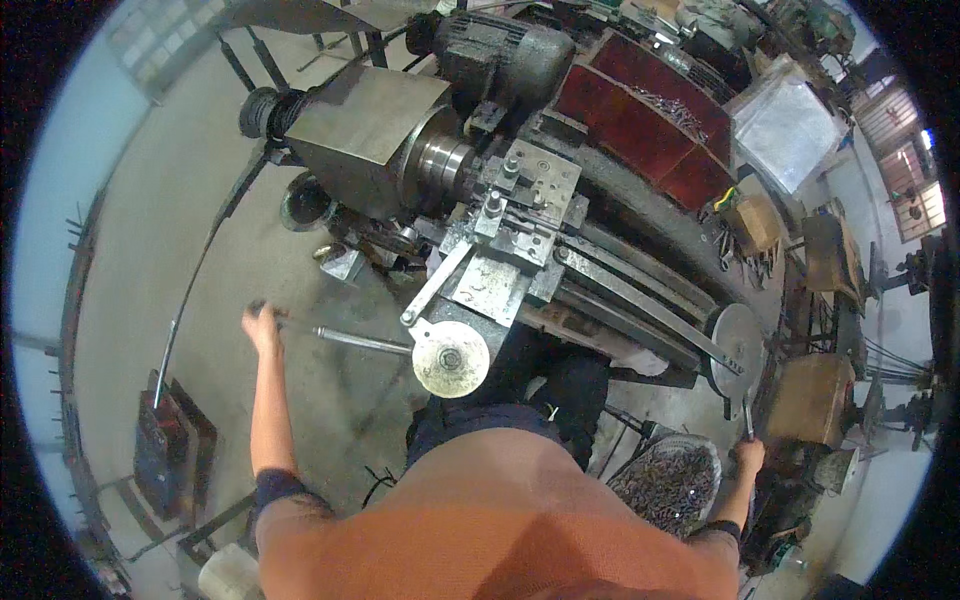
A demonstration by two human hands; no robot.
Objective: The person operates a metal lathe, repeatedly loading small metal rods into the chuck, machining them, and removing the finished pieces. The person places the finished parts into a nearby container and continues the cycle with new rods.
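Observation:
A metal lathe-like machine stands in front of me. My left hand is out to the left, fingers curled round the dark end of a metal lever; motion smears this end. That lever runs into a round pale metal disc near my waist. A flat link bar joins the disc to the tool slide. Far to the right, my right hand is closed on a short handle below a second round disc. A long flat bar links this disc to the slide.
A dark motor and a red tray with small metal parts lie behind the machine. By my right leg stands a container heaped with small dark metal pieces. Cardboard boxes stand at right; a dark red box sits at left.

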